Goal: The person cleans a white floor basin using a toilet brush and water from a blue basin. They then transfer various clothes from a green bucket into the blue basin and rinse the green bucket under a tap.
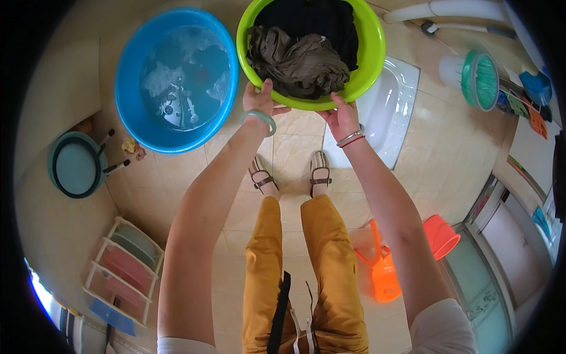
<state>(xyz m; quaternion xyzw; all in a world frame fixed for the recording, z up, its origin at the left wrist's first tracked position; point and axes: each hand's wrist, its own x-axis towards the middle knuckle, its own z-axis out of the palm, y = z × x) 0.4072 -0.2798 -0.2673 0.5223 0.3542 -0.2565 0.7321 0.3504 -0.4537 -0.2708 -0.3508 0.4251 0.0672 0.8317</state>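
A lime green basin [370,53] is lifted in front of me, with brown and black wet clothes [300,62] piled inside. My left hand [259,97], wearing a pale green bangle, grips its near rim on the left. My right hand [341,117], with thin bracelets on the wrist, grips the near rim on the right. To the left, a blue basin [132,106] stands on the tiled floor with soapy water and dark laundry in it.
A white squat toilet pan [392,112] lies under the green basin's right side. An orange watering jug [383,271] and orange bucket [441,236] stand at right, a teal stool [76,165] and a white rack [121,268] at left, a green basket [480,79] far right.
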